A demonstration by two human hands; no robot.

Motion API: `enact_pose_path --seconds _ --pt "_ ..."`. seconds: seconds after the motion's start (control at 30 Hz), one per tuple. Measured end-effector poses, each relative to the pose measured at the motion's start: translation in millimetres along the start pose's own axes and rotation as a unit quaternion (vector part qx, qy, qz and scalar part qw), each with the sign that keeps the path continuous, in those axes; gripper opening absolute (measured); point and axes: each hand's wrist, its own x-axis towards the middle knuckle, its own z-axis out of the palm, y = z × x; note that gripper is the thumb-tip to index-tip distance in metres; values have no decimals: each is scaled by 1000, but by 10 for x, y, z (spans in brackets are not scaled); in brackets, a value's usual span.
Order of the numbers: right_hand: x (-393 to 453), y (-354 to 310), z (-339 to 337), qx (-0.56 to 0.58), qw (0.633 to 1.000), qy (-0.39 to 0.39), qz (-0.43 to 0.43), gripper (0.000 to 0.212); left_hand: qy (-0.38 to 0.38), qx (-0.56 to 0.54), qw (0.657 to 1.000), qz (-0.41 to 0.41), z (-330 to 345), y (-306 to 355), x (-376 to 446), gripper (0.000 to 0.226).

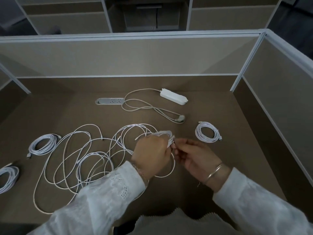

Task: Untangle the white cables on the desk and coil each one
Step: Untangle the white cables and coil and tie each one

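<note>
Here, left hand [151, 153] gripping a small bundle of white cable [163, 134] above the desk [211, 167], right hand [193, 156] pinching its strand, loose tangled cables [81, 160] at left, finished coil [207, 132] at right.

No readable text, no labels, no brand marks, no numbers on anything in view

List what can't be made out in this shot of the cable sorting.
- Head view: the bundle held by the left hand is mostly hidden behind it; turns uncountable.
- What the right hand pinches is too small and blurred to tell.
- The coil at far left is cut by the frame edge.
- Crossings in the loose tangle are too fine to trace.
</note>
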Motion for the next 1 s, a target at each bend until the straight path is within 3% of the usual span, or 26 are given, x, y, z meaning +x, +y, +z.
enact_pose_path --seconds 0.1,0.33,0.5,0.63,0.7,0.8,0.9,1.0 --pt "-67 17 -15 -7 1000 -2 -22 7 10 -25 999 -18 32 -34 -35 20" --pt "-212 -31 -42 -191 971 6 -142 12 -7 -114 992 -46 -6 -96 -73 34" --pt "-271 -53 5 -121 985 -14 -122 16 -22 -117 992 -33 -106 -87 -66 31" --pt "-253 -53 -14 -163 977 -33 -133 9 -44 -140 989 -30 -128 -84 -71 27" --pt "-255 -37 -35 -224 956 -40 -183 4 -56 -157 986 -29 -117 -80 -65 24" --pt "-237 31 -89 -326 896 -10 -303 9 -66 -192 979 -27 -134 -78 -34 28" --pt "-205 53 -129 -388 846 -2 -366 4 -92 -228 969 -21 -188 -82 -22 34" --pt "-195 8 -154 -384 839 -5 -385 2 -115 -271 954 -51 -235 -59 -12 47"
